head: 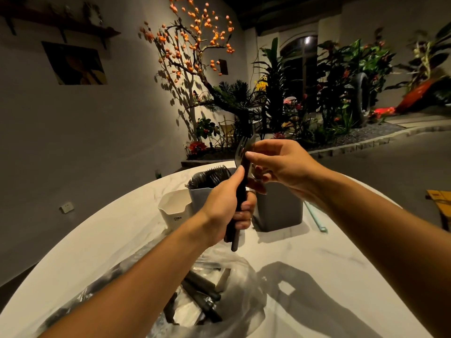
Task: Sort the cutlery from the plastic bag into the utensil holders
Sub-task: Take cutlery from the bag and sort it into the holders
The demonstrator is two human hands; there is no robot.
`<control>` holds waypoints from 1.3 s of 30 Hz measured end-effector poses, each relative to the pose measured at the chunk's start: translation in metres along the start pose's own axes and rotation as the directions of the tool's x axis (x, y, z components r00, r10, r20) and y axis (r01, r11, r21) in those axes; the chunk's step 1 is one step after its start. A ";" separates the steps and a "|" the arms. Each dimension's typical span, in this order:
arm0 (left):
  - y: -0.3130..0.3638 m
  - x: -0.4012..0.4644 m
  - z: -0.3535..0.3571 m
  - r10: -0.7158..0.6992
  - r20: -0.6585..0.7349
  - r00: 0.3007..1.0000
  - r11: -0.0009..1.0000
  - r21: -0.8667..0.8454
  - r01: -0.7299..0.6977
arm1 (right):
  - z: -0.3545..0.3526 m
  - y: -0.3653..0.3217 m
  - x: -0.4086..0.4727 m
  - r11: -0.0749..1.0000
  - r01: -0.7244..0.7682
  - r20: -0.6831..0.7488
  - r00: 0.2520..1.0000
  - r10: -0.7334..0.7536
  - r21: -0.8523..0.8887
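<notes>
My left hand (225,206) grips the black handles of a small bundle of cutlery (240,191) held upright above the table. My right hand (278,164) pinches the metal head of one piece, a fork or spoon (241,150), at the top of the bundle. Behind my hands stand three utensil holders: a white one (174,211) at the left, a pale blue-grey one (202,196) filled with several dark forks, and a dark grey one (280,208) at the right. The clear plastic bag (231,284) lies near me with several black-handled pieces (202,296) inside.
The round white marble table (317,264) bears everything. A thin pale green stick (316,218) lies to the right of the grey holder. Plants and a decorated tree stand beyond the table's far edge. A cardboard box (439,203) sits on the floor at the right.
</notes>
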State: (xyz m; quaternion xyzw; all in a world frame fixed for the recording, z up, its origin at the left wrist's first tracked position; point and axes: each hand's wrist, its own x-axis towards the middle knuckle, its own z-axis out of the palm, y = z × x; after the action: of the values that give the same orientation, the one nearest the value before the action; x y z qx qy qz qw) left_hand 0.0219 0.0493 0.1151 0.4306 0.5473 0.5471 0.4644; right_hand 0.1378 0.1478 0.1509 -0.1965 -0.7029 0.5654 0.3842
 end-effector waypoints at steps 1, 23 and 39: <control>0.002 0.003 0.002 0.034 -0.020 0.999 0.999 0.021 -0.034 | -0.002 0.000 0.002 1.000 0.003 -0.011 1.000 -0.002 0.015; 0.031 0.097 0.016 0.352 -0.301 0.886 0.925 0.254 -0.281 | -0.061 0.000 0.056 0.807 0.238 -0.276 0.856 -0.438 -0.541; 0.033 0.080 0.001 0.283 -0.246 0.927 0.953 0.184 -0.242 | -0.058 0.021 0.071 0.632 0.053 -0.218 0.913 -0.344 -0.773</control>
State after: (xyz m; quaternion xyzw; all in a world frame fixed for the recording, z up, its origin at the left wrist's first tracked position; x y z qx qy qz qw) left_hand 0.0062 0.1285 0.1447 0.4556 0.5823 0.6149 0.2744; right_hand 0.1344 0.2418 0.1575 -0.3536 -0.8116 0.1325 0.4458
